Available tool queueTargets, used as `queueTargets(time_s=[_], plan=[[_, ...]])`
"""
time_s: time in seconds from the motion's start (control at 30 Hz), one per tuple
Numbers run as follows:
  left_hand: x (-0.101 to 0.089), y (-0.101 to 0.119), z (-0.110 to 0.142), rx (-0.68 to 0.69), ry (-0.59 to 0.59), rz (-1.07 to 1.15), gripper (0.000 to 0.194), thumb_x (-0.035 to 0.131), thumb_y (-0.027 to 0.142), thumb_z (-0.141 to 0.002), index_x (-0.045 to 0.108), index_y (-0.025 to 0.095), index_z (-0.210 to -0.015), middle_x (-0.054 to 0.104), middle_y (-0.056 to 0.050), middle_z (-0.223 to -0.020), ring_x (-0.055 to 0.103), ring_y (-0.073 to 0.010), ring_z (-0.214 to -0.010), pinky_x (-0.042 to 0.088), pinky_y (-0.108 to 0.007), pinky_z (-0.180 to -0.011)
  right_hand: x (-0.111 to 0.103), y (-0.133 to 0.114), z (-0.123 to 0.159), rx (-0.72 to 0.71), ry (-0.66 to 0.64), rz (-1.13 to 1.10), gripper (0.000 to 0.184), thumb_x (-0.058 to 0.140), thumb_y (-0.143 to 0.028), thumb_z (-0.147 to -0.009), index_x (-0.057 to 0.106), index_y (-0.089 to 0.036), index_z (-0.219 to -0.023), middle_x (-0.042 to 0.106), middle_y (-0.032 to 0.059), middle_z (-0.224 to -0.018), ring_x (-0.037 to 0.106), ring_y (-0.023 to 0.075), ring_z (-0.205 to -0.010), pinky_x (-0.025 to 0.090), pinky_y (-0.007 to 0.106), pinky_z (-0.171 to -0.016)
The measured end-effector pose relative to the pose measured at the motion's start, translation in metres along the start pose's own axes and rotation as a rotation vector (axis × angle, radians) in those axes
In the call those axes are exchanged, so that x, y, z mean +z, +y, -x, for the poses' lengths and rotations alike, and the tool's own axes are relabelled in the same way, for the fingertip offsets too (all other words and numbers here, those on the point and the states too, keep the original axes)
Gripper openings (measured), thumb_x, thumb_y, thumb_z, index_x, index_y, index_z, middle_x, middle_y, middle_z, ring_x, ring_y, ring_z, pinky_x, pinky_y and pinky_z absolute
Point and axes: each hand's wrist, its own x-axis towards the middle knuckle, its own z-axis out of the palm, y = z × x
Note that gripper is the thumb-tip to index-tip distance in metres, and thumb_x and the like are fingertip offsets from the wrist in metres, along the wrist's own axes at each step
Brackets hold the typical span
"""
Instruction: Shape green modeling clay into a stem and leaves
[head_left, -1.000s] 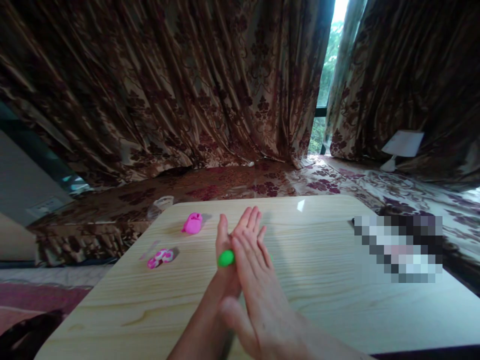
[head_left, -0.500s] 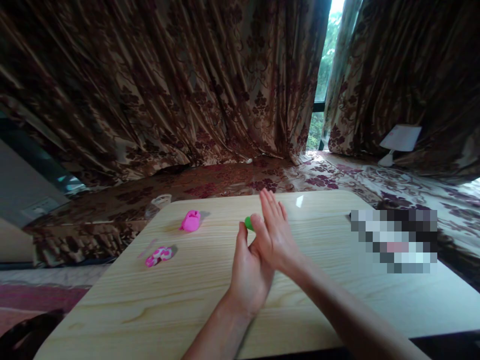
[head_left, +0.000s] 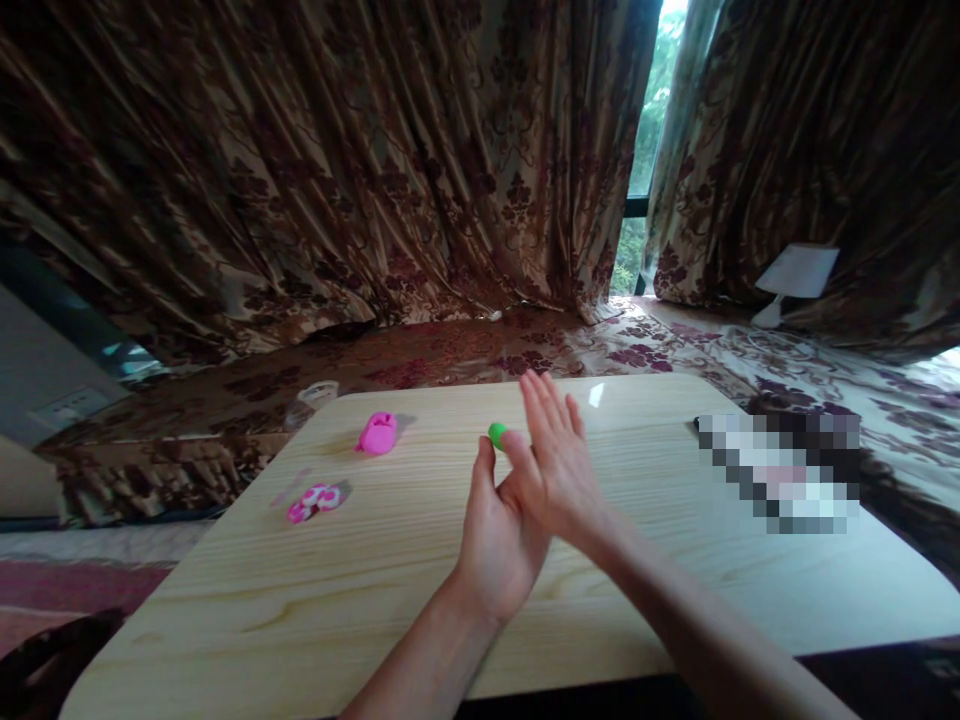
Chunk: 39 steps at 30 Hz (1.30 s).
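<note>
A small bright green piece of modelling clay [head_left: 496, 436] is pressed between my palms above the table; only its rounded end shows past the thumbs. My left hand [head_left: 496, 550] lies underneath with its thumb up, and its fingers are mostly hidden. Across it rests my right hand [head_left: 559, 465], fingers stretched out flat and pointing away. To the left on the table sits a pink clay-like lump [head_left: 378, 434] with a hollow at its top. Nearer to me is a pink-and-white spotted piece [head_left: 313, 502] of a similar look.
The pale wood-grain table [head_left: 337, 620] has rounded corners. A blurred-out object [head_left: 780, 475] lies at its right side. Behind are a cloth-covered ledge [head_left: 420, 358], a small white lamp [head_left: 796, 272] and patterned curtains [head_left: 450, 160]. A clear plastic container [head_left: 311, 400] stands beyond the far-left corner.
My hands have moved from a long flat overlap to a crossed pose, farther forward and right. The green clay's visible end shifted with them. Over the last half second they hardly moved.
</note>
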Motion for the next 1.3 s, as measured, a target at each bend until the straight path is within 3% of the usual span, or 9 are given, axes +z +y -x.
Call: queueTargets(time_s=[0.1, 0.23, 0.3, 0.5, 0.63, 0.83, 1.07, 1.2, 1.3], plan=[[-0.006, -0.004, 0.012, -0.130, -0.067, -0.016, 0.046, 0.036, 0.049, -0.088, 0.061, 0.016, -0.108, 0.062, -0.011, -0.116, 0.050, -0.0253, -0.117, 0.033, -0.039, -0.100, -0.010, 0.026, -0.011, 0.208, 0.048, -0.072, 0.055, 0.033, -0.045, -0.092, 0.031, -0.017, -0.140, 0.033, 0.0106, -0.145, 0.017, 0.0247, -0.138, 0.009, 0.052, -0.111], [-0.024, 0.004, 0.024, -0.304, -0.099, -0.219, 0.022, 0.049, 0.028, -0.086, 0.064, 0.016, -0.097, 0.067, -0.007, -0.086, 0.062, -0.0195, -0.085, 0.043, -0.034, -0.084, -0.030, 0.048, -0.004, 0.403, -0.181, -0.653, 0.050, 0.026, -0.048, -0.094, 0.040, -0.020, -0.134, 0.054, 0.0123, -0.128, 0.055, 0.0226, -0.113, 0.039, 0.047, -0.098], [-0.030, 0.013, 0.027, -0.380, -0.104, -0.347, 0.020, 0.051, 0.028, -0.085, 0.063, 0.017, -0.097, 0.064, -0.004, -0.081, 0.060, -0.0159, -0.072, 0.045, -0.030, -0.072, -0.039, 0.052, 0.005, 0.469, -0.323, -0.867, 0.048, 0.032, -0.046, -0.094, 0.042, -0.020, -0.133, 0.058, 0.0130, -0.123, 0.062, 0.0211, -0.100, 0.046, 0.045, -0.090], [-0.028, 0.035, 0.021, -0.440, -0.211, -1.031, 0.021, 0.053, 0.032, -0.081, 0.062, 0.014, -0.074, 0.061, -0.002, -0.066, 0.052, -0.0125, -0.059, 0.038, -0.023, -0.056, -0.052, 0.063, 0.019, 0.370, -0.533, -0.977, 0.056, 0.065, -0.026, -0.078, 0.044, -0.023, -0.130, 0.056, 0.0084, -0.122, 0.060, 0.0151, -0.097, 0.048, 0.034, -0.085], [-0.026, 0.042, 0.018, -0.420, -0.222, -1.277, 0.026, 0.055, 0.042, -0.077, 0.062, 0.017, -0.081, 0.059, 0.001, -0.067, 0.053, -0.0124, -0.056, 0.036, -0.022, -0.050, -0.051, 0.067, 0.020, 0.395, -0.624, -0.935, 0.036, 0.065, -0.027, -0.077, 0.059, -0.016, -0.111, 0.066, 0.0048, -0.096, 0.062, 0.0132, -0.083, 0.050, 0.029, -0.076], [-0.041, 0.047, 0.018, -0.184, -0.160, -1.430, 0.022, 0.059, 0.036, -0.074, 0.068, 0.020, -0.086, 0.066, 0.000, -0.080, 0.057, -0.0162, -0.073, 0.040, -0.024, -0.065, -0.054, 0.071, 0.033, 0.438, -0.500, -0.705, 0.023, 0.064, -0.027, -0.076, 0.065, -0.016, -0.095, 0.066, 0.0035, -0.087, 0.060, 0.0138, -0.075, 0.050, 0.026, -0.067], [-0.053, 0.048, 0.024, -0.210, -0.075, -1.369, 0.031, 0.053, 0.041, -0.080, 0.069, 0.018, -0.092, 0.063, -0.001, -0.069, 0.049, -0.0114, -0.055, 0.036, -0.022, -0.052, -0.043, 0.066, 0.044, 0.409, -0.424, -0.532, 0.022, 0.060, -0.025, -0.078, 0.067, -0.017, -0.097, 0.064, 0.0010, -0.074, 0.057, 0.0109, -0.061, 0.047, 0.023, -0.056], [-0.058, 0.057, 0.029, -0.225, -0.025, -1.351, 0.033, 0.062, 0.037, -0.074, 0.068, 0.023, -0.104, 0.067, 0.000, -0.075, 0.054, -0.0131, -0.062, 0.040, -0.022, -0.057, -0.043, 0.063, 0.043, 0.282, -0.352, -0.492, 0.020, 0.060, -0.020, -0.077, 0.068, -0.018, -0.096, 0.065, 0.0056, -0.096, 0.061, 0.0154, -0.081, 0.050, 0.028, -0.069], [-0.063, 0.064, 0.033, -0.228, 0.016, -1.281, 0.034, 0.065, 0.034, -0.072, 0.068, 0.024, -0.105, 0.070, -0.002, -0.088, 0.059, -0.0162, -0.075, 0.044, -0.025, -0.067, -0.044, 0.063, 0.045, 0.380, -0.337, -0.579, 0.027, 0.062, -0.020, -0.076, 0.064, -0.018, -0.102, 0.067, 0.0054, -0.092, 0.063, 0.0151, -0.076, 0.051, 0.028, -0.067]])
